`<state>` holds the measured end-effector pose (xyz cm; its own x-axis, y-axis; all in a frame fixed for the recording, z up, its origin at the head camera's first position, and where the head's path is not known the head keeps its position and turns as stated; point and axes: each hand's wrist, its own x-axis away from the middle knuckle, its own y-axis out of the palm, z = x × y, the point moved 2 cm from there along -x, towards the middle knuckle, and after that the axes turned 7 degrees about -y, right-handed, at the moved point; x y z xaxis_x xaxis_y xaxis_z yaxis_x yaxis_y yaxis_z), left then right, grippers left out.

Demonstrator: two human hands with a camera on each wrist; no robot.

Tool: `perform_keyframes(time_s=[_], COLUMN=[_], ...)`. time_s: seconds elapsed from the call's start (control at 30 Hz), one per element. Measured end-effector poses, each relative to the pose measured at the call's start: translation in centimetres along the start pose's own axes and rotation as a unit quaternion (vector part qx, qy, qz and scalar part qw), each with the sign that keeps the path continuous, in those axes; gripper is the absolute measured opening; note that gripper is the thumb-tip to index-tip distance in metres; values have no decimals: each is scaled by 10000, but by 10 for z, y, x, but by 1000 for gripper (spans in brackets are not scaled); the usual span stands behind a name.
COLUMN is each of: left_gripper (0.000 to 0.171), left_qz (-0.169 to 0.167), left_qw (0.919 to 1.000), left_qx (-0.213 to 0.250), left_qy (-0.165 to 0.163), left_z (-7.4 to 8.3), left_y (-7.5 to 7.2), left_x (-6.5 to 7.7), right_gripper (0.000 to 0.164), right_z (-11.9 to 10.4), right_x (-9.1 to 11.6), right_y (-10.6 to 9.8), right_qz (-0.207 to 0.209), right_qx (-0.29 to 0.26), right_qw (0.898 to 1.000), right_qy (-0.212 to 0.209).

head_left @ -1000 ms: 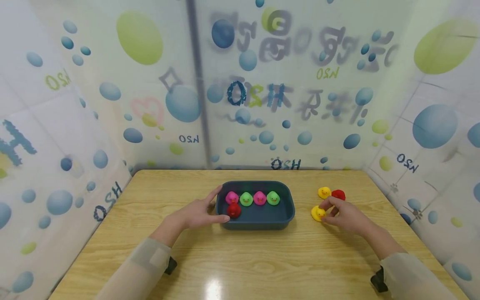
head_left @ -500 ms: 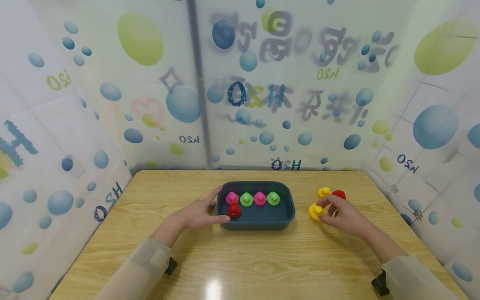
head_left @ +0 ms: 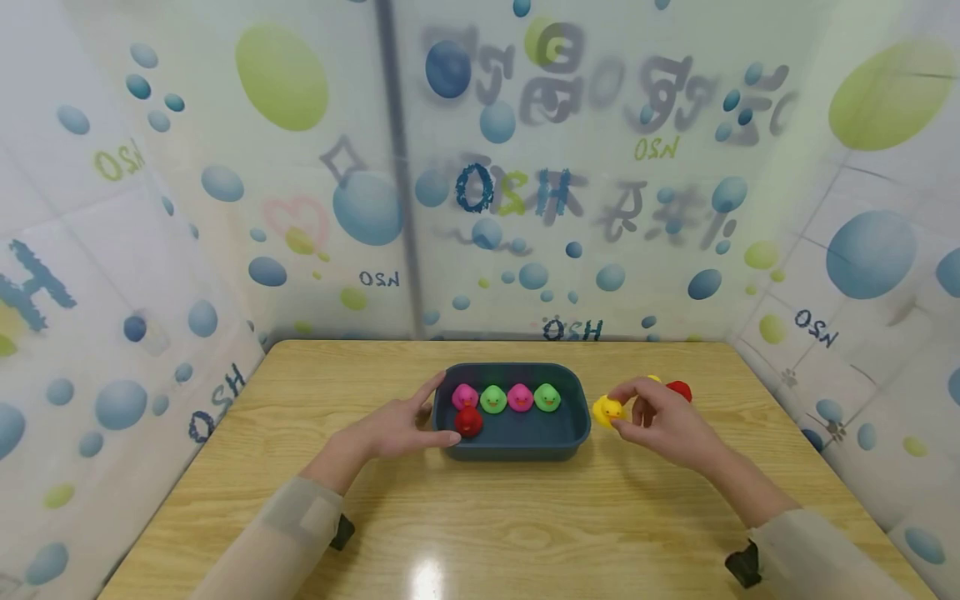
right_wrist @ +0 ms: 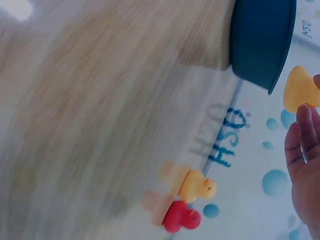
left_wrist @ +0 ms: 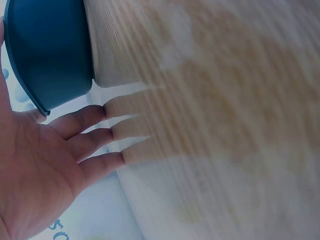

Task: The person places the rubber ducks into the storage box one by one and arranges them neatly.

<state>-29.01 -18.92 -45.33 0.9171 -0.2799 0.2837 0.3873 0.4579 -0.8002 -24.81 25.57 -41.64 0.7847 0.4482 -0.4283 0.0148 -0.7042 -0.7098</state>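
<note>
My right hand (head_left: 672,423) pinches a yellow rubber duck (head_left: 608,410) between thumb and fingers, lifted just right of a dark blue tray (head_left: 517,452). In the right wrist view this yellow duck (right_wrist: 298,90) hangs off the table near the tray's end. Beside the tray's left end lies my left hand (head_left: 390,427), its thumb and index finger stretched along the rim. The left wrist view shows that hand's other fingers (left_wrist: 82,122) extended below the tray. Inside the tray, pink ducks (head_left: 520,397) and green ducks (head_left: 492,399) alternate in a row, with a red duck (head_left: 468,422) in front at left.
Behind my right hand, another red duck (head_left: 680,390) and another yellow duck (right_wrist: 197,186) stand on the wooden table (head_left: 480,517); the head view mostly hides that yellow one. Patterned curtains (head_left: 480,275) enclose the table's back and sides.
The right hand has lifted the yellow duck off the table and carried it left toward the tray. My left hand and the ducks in the tray have stayed put.
</note>
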Motion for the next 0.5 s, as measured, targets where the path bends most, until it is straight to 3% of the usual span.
perform_keyframes(time_s=[0.2,0.5], left_gripper=[115,115], left_qz=[13,1], left_qw=[10000,10000], left_qx=[21,4], left_qy=[-6,9], left_z=[0,0], left_y=[0,0], left_x=[0,1], right_gripper=[34,31], right_z=[-12,-21], right_x=[-13,-29], right_y=[11,33], right_qz=[-27,-241], right_qx=[-157,-156], right_qw=[9998,9996], right_qy=[-143,28])
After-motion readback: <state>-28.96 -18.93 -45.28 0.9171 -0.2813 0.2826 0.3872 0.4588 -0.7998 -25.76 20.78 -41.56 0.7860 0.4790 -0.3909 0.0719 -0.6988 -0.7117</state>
